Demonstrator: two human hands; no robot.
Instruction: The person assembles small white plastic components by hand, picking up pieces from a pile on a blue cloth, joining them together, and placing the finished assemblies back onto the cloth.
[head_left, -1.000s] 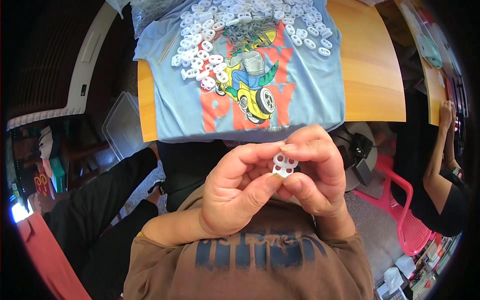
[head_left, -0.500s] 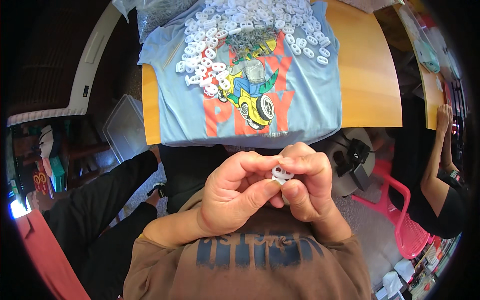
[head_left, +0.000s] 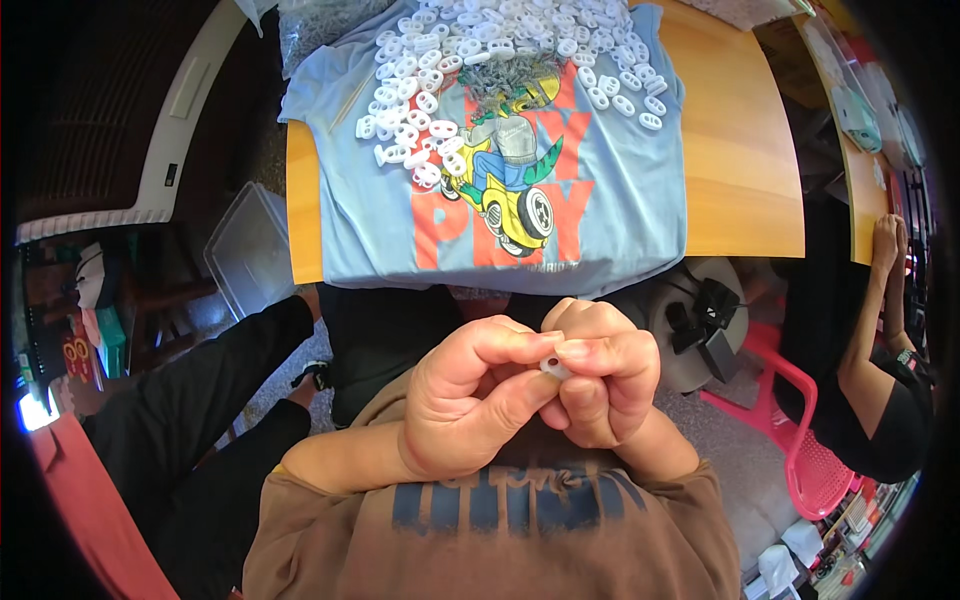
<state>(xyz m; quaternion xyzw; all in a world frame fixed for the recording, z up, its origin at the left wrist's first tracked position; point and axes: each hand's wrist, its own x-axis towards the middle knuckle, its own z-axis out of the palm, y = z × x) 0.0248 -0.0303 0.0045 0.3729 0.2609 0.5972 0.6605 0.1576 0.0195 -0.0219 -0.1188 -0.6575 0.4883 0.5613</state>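
Observation:
In front of my chest, my left hand (head_left: pixel 465 395) pinches a small white plastic cord lock (head_left: pixel 551 367) between thumb and forefinger. My right hand (head_left: pixel 608 375) closes on the same piece from the other side, its thumb and forefinger at the piece's upper edge. Fingertips hide most of the piece; one dark hole shows. Beyond my hands, a blue printed T-shirt (head_left: pixel 630 225) is spread over a table. Many loose white two-holed cord locks (head_left: pixel 440 130) lie on its far part, around a heap of small grey wiry pieces (head_left: pixel 497 80).
The wooden table's (head_left: pixel 745 150) near edge lies just past my hands. A clear bag (head_left: pixel 330 40) sits at the far left, a clear plastic bin (head_left: pixel 250 250) below it. On the right are a round stool (head_left: pixel 680 365) with black devices, a pink chair (head_left: pixel 815 470) and another person's arm (head_left: pixel 870 330).
My right thumb and fingers have shifted over the cord lock, so less of it shows. The piece is turned, with one hole visible instead of two.

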